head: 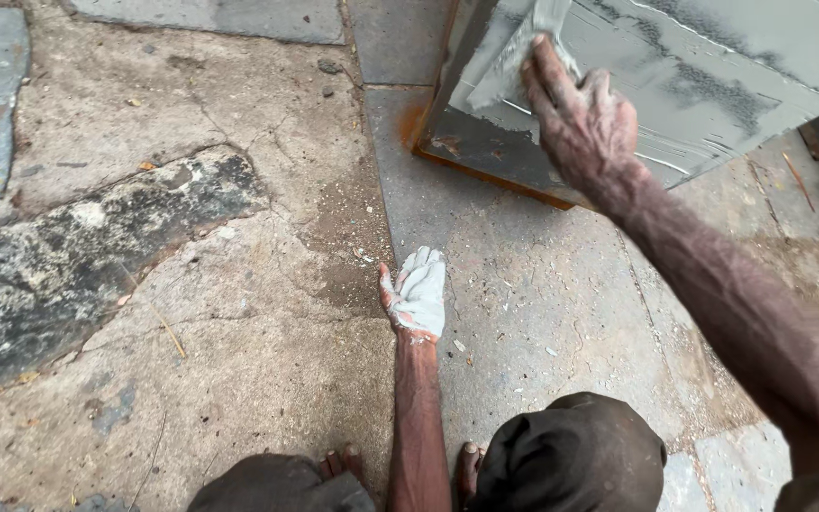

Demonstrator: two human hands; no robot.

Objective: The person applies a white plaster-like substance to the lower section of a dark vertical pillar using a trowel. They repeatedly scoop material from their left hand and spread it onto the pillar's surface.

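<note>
Spreading grey filler over metal panel (694,76), mid-coat. Right hand (585,118) closed on flat scraper (514,62), pressed to panel's lower left part. Left hand (417,294) open, filler-caked, resting on stone floor (267,313) below panel's corner. Next: even, overlapping stroke across streaks.

Soft, even daylight falls on the scene, bright enough without harsh glare. Shadows are faint and diffuse, darkest under the grey metal panel (675,85) at its lower edge. The focus is sharp on the ground; the forearm nearest the lens looks slightly soft and stretched.
</note>
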